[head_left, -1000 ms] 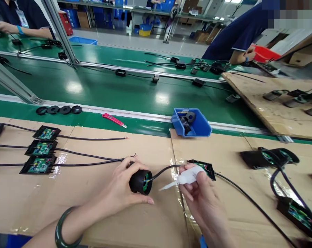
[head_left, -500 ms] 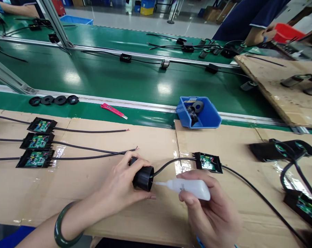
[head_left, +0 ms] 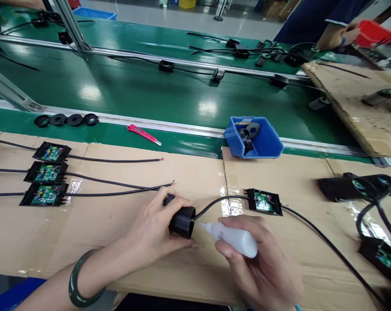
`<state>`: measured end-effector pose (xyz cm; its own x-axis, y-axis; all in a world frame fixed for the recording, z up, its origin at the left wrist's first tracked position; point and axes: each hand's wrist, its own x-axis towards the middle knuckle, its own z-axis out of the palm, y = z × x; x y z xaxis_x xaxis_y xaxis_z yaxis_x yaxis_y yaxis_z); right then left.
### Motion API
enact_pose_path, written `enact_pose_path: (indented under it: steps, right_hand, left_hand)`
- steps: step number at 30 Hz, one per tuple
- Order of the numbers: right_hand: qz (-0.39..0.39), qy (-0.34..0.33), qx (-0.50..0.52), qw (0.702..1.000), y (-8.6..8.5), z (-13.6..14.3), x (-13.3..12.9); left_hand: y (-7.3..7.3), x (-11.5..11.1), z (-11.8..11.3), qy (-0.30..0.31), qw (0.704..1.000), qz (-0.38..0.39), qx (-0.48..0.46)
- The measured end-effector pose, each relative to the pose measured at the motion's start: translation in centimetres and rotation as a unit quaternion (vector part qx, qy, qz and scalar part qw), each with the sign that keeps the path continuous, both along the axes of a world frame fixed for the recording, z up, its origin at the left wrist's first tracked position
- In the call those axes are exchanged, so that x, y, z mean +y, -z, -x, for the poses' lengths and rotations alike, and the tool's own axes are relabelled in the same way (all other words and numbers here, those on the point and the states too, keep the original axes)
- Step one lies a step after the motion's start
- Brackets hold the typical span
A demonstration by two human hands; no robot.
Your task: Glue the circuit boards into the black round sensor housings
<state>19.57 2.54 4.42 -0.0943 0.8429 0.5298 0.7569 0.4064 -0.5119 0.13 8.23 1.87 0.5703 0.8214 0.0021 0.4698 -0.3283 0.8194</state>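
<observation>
My left hand (head_left: 153, 235) grips a black round housing (head_left: 183, 221) lying on its side on the cardboard sheet (head_left: 124, 224). A black cable (head_left: 221, 201) runs from the housing's open end to a small black tray with a green circuit board (head_left: 264, 201). My right hand (head_left: 263, 268) holds a white squeeze bottle (head_left: 232, 236), and its thin nozzle tip sits at the housing's open mouth. A dark green bangle (head_left: 81, 280) circles my left wrist.
Three more circuit boards with cables (head_left: 46, 172) lie at the left. A blue bin (head_left: 254, 138) of black parts and a red utility knife (head_left: 143, 134) sit by the green conveyor (head_left: 143, 93). Black rings (head_left: 65, 119) lie on its edge. More black assemblies (head_left: 360, 188) rest at right. Another person's hand (head_left: 336, 36) works far right.
My right hand turned the bottle level and brought its nozzle from just off the housing into its open end. The left hand kept its hold; the view tilted down slightly.
</observation>
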Motion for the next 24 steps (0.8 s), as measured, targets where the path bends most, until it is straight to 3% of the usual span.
enact_pose_path:
  steps: [6,17,21,24]
  right_hand:
    - [0.049,-0.018,0.042,0.998,-0.2,-0.1,-0.6]
    - [-0.004,0.000,0.018,1.000,0.0,0.1,-0.1]
    - [0.046,0.007,0.099,0.994,0.7,-0.2,-1.0]
    - [0.077,0.050,0.242,0.966,1.1,-0.2,-1.5]
  left_hand:
    - [-0.2,0.0,0.0,0.001,1.000,0.002,0.006]
    - [-0.1,0.1,0.1,0.003,1.000,0.004,0.011]
    - [-0.2,0.1,0.2,-0.004,1.000,0.029,0.002]
    - [-0.1,0.2,0.0,-0.028,0.995,0.083,-0.037]
